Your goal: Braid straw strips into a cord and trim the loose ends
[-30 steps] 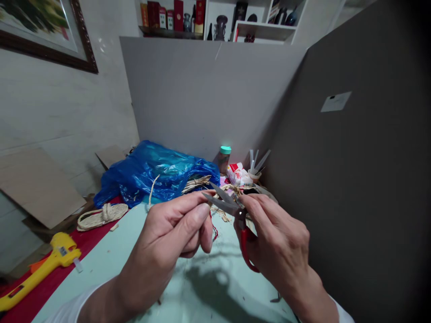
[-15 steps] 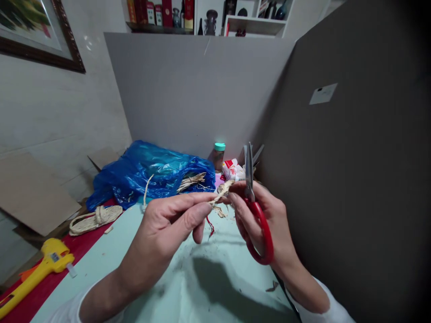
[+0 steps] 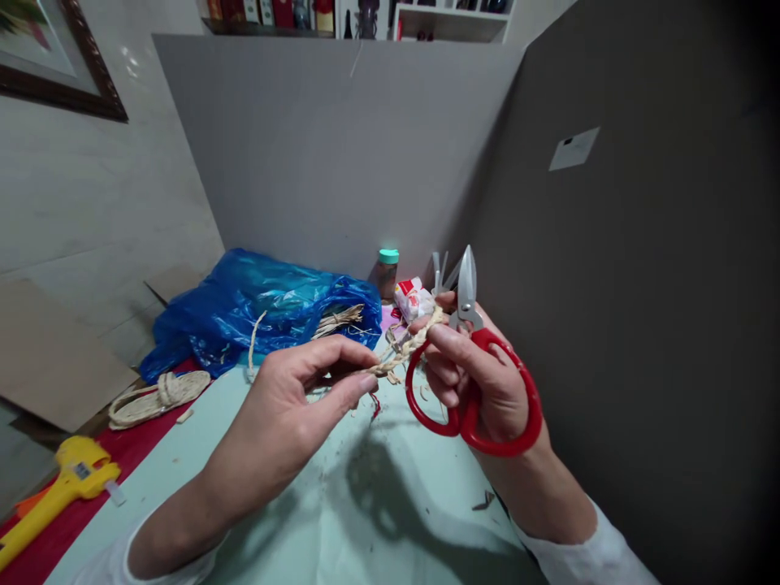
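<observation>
A short braid of pale straw (image 3: 405,354) is stretched between my two hands above the table. My left hand (image 3: 298,406) pinches its lower left end between thumb and fingers. At the upper right end, my right hand (image 3: 481,374) grips the braid between thumb and forefinger. Red-handled scissors (image 3: 504,447) also hang in my right hand, blades together and pointing up, with the handle loops around and in front of the fingers. Some of the right fingers are hidden behind the handles.
A blue plastic bag (image 3: 262,305) with straw (image 3: 339,320) lies at the back. At left are a woven straw sandal (image 3: 159,398) and a yellow glue gun (image 3: 73,479). A jar with a green lid (image 3: 388,272) stands near grey panels (image 3: 329,146). Scraps dot the pale green tabletop (image 3: 292,520).
The scissors have turned so both red loops now face me. My hands have moved a little apart, showing more of the braid. The whole view has shifted slightly.
</observation>
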Available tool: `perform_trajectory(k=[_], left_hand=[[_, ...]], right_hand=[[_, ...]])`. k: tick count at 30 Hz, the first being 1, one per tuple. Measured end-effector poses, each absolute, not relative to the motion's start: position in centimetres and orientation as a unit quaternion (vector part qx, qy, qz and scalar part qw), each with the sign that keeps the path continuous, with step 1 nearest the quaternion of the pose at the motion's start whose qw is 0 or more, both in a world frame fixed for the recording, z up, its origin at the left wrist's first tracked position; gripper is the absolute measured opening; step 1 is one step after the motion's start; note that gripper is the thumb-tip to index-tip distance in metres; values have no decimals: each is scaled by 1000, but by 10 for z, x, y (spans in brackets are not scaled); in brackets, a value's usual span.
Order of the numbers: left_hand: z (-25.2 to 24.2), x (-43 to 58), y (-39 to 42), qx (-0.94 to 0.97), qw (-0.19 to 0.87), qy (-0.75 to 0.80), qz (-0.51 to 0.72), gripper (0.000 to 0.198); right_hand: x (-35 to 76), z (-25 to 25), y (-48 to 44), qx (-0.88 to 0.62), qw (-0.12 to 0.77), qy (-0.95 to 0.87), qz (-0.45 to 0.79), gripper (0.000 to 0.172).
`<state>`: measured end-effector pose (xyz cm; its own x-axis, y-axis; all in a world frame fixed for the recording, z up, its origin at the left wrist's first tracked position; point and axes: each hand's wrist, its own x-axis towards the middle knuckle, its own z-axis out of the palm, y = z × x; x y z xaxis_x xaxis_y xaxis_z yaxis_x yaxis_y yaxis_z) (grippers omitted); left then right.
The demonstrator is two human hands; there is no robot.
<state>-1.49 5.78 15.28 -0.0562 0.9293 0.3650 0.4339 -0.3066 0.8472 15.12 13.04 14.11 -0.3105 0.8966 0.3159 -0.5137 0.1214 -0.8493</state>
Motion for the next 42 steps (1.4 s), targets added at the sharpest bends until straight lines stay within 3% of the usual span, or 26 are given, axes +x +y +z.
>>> perform_trajectory(k=[9, 21, 30, 39, 42], left_hand=[[156, -21, 57, 675, 162, 524, 494, 8], [155, -21, 55, 703, 3, 488, 518, 11], [154, -17, 54, 699, -52, 445, 558, 13], [144, -17, 49, 672, -235, 485, 508, 31], [143, -16, 54, 668, -183, 503, 518, 26]], right_hand=[[153, 136, 124, -161, 581, -557, 572, 23], [146, 133, 115, -142, 612, -618, 473, 19], [144, 133, 110, -130, 602, -635, 466, 19], [143, 134, 110, -191, 541, -627, 527, 17], [141, 132, 115, -212, 554, -617, 518, 18]])
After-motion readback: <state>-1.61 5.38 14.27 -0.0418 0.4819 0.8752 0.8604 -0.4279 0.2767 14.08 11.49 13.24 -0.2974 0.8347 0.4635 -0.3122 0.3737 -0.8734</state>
